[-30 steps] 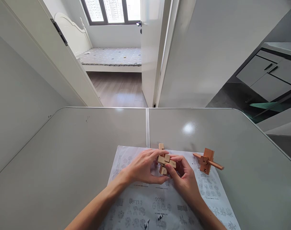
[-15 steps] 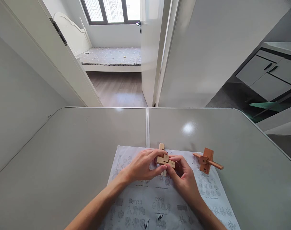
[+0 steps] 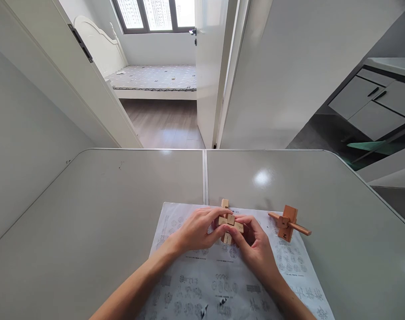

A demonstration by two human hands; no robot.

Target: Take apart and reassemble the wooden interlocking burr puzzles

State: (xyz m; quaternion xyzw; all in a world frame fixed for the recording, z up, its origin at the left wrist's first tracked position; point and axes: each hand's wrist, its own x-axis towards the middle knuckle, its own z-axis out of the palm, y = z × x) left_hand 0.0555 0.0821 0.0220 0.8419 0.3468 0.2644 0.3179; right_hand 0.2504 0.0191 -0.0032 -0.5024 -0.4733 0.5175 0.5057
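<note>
A light wooden interlocking puzzle (image 3: 230,219) of crossed blocks sits between my two hands above a printed sheet. My left hand (image 3: 202,228) is closed on it from the left, index finger along the top and thumb at the near side. On the right, my right hand (image 3: 254,235) grips it with thumb and fingers, the thumb tip close to the left one. One block end sticks out at the far side and another toward me. Parts of the puzzle are hidden behind my fingers. To the right stands a reddish-brown wooden puzzle (image 3: 285,223) of crossed pieces, untouched.
The printed paper sheet (image 3: 229,278) with small diagrams lies under my hands, with torn dark spots near its lower part. It rests on a glossy grey table (image 3: 98,213) with a seam down the middle. Beyond the table's far edge are a wall and an open door (image 3: 211,66).
My left thumb has shifted slightly up and away from me, so more of the near block end shows. The hands otherwise keep their place, and the reddish-brown puzzle has not moved.
</note>
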